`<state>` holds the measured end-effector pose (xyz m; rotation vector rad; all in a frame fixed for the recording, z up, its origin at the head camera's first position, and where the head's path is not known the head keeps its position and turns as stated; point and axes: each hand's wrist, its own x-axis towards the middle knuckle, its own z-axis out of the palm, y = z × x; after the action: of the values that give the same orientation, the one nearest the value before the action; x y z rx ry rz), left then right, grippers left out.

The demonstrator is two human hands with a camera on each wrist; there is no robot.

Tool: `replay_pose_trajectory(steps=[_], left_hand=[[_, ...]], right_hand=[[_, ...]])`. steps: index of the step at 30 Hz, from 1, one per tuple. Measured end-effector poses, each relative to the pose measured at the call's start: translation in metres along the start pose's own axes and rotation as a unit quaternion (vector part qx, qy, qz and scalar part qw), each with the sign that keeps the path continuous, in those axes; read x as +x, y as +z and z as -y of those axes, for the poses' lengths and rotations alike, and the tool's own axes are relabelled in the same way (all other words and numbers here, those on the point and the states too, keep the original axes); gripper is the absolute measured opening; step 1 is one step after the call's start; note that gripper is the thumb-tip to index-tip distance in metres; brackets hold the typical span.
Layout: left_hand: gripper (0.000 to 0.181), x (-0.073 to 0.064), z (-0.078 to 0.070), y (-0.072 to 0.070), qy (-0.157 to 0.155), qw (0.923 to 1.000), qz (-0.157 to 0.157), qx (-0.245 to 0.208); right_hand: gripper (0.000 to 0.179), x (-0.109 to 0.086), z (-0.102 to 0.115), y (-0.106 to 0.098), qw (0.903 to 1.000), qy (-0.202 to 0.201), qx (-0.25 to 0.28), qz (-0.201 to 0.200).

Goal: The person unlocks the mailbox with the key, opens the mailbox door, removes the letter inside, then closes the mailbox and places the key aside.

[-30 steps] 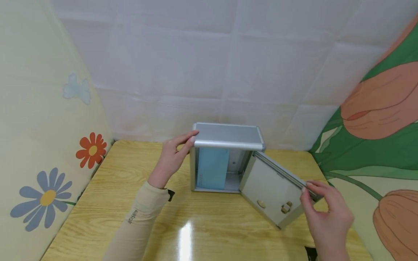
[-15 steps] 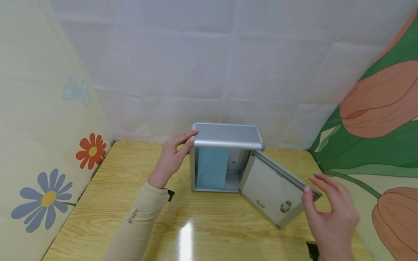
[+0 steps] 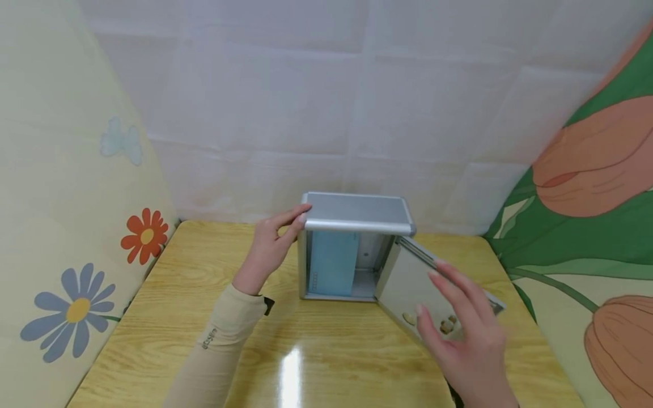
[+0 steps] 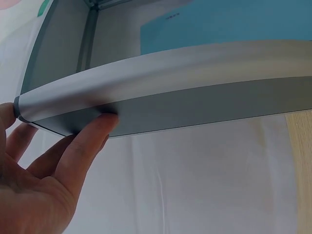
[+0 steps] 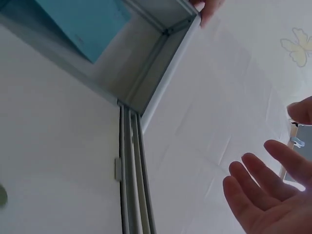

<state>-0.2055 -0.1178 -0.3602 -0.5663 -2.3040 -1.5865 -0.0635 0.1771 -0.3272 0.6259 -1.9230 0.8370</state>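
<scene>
A grey metal box point(image 3: 357, 211) stands upright on the table with its hinged door point(image 3: 408, 277) swung out to the right. Inside leans a light-blue card or folder point(image 3: 331, 263), which also shows as a blue panel point(image 4: 234, 24) in the left wrist view. At the box's top left corner, my left hand point(image 3: 267, 247) holds the edge between thumb and fingers. My right hand point(image 3: 465, 334) hovers in front of the door with fingers spread and grips nothing. It partly covers the door's inner face and is beside the brass lock point(image 3: 448, 324). The right wrist view shows relaxed fingers point(image 5: 258, 180).
The wooden table point(image 3: 255, 351) carries the box near its back edge. A white cloth backdrop point(image 3: 255, 113) hangs behind. Flower-patterned panels stand on the left point(image 3: 76, 187) and right point(image 3: 586, 170).
My right hand has let go of the door's outer edge and moved left, in front of the door. The left hand, box and door stay about where they were.
</scene>
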Motion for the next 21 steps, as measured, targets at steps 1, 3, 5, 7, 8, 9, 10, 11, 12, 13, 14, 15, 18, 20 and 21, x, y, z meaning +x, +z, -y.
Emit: replay_pose_trajectory(steps=[1, 3, 5, 7, 8, 9, 10, 11, 12, 13, 14, 15, 18, 20, 21], left_hand=[[0.035, 0.0, 0.0, 0.0, -0.001, 1.0, 0.0, -0.001], [0.035, 0.0, 0.0, 0.0, 0.0, 1.0, -0.002, 0.002], [0.035, 0.0, 0.001, 0.001, -0.001, 1.0, -0.002, 0.004], [0.035, 0.0, 0.001, 0.001, -0.004, 1.0, -0.002, 0.004], [0.036, 0.0, 0.002, 0.001, -0.004, 1.0, -0.001, 0.002], [0.036, 0.0, 0.002, 0.002, -0.004, 1.0, 0.0, 0.0], [0.036, 0.0, 0.002, 0.002, -0.004, 1.0, 0.0, -0.002], [0.036, -0.001, 0.002, 0.002, -0.003, 1.0, 0.0, -0.002], [0.036, -0.001, 0.002, 0.002, -0.003, 1.0, 0.0, -0.001], [0.036, -0.001, 0.002, 0.002, -0.001, 1.0, -0.001, -0.001], [0.036, -0.001, 0.002, 0.002, 0.001, 1.0, -0.002, 0.0], [0.036, -0.001, 0.002, 0.002, 0.002, 1.0, -0.004, 0.004], [0.036, -0.001, 0.001, 0.002, 0.007, 0.9999, -0.006, 0.011], [0.035, -0.001, 0.001, 0.002, 0.009, 0.9999, -0.008, 0.011], [0.035, -0.001, 0.001, 0.002, 0.011, 0.9999, -0.008, 0.01]], right_hand=[[0.047, -0.002, 0.001, 0.004, 0.9998, 0.005, -0.002, 0.021], [0.051, -0.006, 0.001, 0.011, 0.9976, 0.021, 0.002, 0.066], [0.054, -0.009, 0.0, 0.019, 0.9933, 0.04, 0.005, 0.108], [0.058, -0.012, -0.002, 0.027, 0.9863, 0.069, 0.005, 0.15], [0.06, -0.013, -0.003, 0.031, 0.9823, 0.084, 0.008, 0.167], [0.064, -0.014, -0.005, 0.035, 0.9781, 0.099, 0.007, 0.183], [0.067, -0.016, -0.007, 0.04, 0.9743, 0.111, 0.004, 0.196], [0.071, -0.018, -0.009, 0.045, 0.9711, 0.123, 0.003, 0.205], [0.073, -0.02, -0.011, 0.05, 0.9682, 0.134, 0.003, 0.211], [0.073, -0.022, -0.013, 0.056, 0.9674, 0.139, 0.005, 0.212], [0.072, -0.024, -0.016, 0.062, 0.9674, 0.141, 0.011, 0.21], [0.071, -0.026, -0.018, 0.068, 0.9674, 0.144, 0.015, 0.208], [0.065, -0.033, -0.026, 0.088, 0.9678, 0.15, 0.026, 0.2], [0.062, -0.04, -0.035, 0.101, 0.9689, 0.153, 0.028, 0.193], [0.061, -0.043, -0.039, 0.107, 0.9681, 0.159, 0.028, 0.191]])
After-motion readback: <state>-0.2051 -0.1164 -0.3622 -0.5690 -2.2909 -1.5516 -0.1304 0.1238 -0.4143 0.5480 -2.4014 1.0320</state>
